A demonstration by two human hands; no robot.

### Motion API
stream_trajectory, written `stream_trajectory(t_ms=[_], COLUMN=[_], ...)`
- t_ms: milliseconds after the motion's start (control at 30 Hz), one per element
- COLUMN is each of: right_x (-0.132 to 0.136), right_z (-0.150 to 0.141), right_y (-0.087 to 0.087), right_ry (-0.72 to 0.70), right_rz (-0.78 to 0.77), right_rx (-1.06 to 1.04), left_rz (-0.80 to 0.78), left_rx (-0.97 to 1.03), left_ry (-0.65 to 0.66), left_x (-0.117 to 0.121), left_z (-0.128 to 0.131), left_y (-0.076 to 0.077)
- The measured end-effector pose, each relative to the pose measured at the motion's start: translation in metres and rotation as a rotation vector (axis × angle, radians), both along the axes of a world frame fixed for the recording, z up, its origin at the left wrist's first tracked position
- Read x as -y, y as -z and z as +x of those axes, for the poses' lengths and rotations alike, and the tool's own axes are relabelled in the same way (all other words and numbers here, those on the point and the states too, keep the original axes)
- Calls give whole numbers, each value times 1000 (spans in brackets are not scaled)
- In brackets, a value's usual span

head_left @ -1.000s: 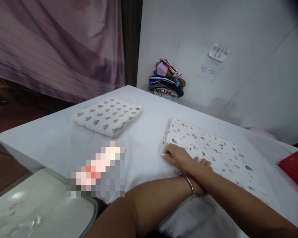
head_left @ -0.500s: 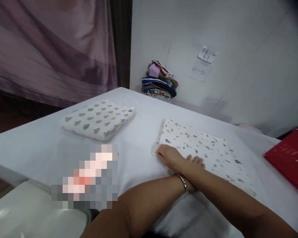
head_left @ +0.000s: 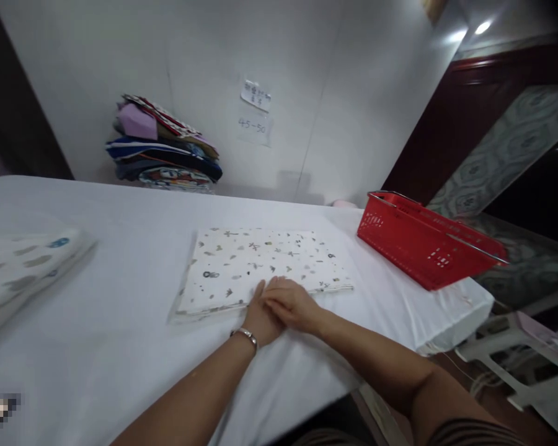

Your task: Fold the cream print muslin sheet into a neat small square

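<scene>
A folded white cloth with small leaf, tree and animal prints (head_left: 260, 257) lies flat in front of me. My left hand (head_left: 263, 321), with a silver bracelet at its wrist, rests at the cloth's near edge, its fingers laid out and partly covered. Across it lies my right hand (head_left: 295, 303), fingers loosely extended over the left one, gripping no cloth. At the left edge of the view sits a second folded white cloth with grey cloud-like prints (head_left: 23, 266), partly cut off.
White sheeting covers the table (head_left: 121, 359). Against the wall stands a stack of folded clothes (head_left: 165, 145). A red plastic basket (head_left: 423, 238) is at the right end, near a white stool (head_left: 530, 365). Paper notes (head_left: 255, 96) hang on the wall. Something pixelated shows bottom left.
My view has swung right, bringing the whole red basket in. My right hand has left the cloth's left corner and now lies over my left hand at the near edge.
</scene>
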State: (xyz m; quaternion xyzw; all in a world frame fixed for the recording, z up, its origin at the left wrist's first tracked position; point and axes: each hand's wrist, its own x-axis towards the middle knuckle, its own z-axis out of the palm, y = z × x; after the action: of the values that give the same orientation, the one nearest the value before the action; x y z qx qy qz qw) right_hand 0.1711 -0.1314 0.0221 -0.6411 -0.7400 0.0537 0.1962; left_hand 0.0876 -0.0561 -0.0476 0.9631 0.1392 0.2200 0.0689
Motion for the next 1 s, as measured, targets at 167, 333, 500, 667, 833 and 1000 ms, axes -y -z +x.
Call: stream_trajectory(t_ms=[167,333,500,667,833,1000], right_x=[60,100,106,103,112,119], right_z=[101,176,196,197,192,190], right_y=[6,8,14,18,16,24], right_ry=[467,973,966,906,852,793], right_rz=[217,20,-104,-130,-131,-55], right_rx=[-246,-602,-633,-641,-629,-538], left_rz=[-39,-29,-10,11,21,14], left_rx=[-126,-149,-166,-158,-157,-180], left_ry=[-35,-36,-41,-41,-37,-40], left_x=[4,3,3,3,2,1], left_z=[-5,-4,-3,-3,-3,-3], left_y=[-20,-23,-22,-21,-23,-23])
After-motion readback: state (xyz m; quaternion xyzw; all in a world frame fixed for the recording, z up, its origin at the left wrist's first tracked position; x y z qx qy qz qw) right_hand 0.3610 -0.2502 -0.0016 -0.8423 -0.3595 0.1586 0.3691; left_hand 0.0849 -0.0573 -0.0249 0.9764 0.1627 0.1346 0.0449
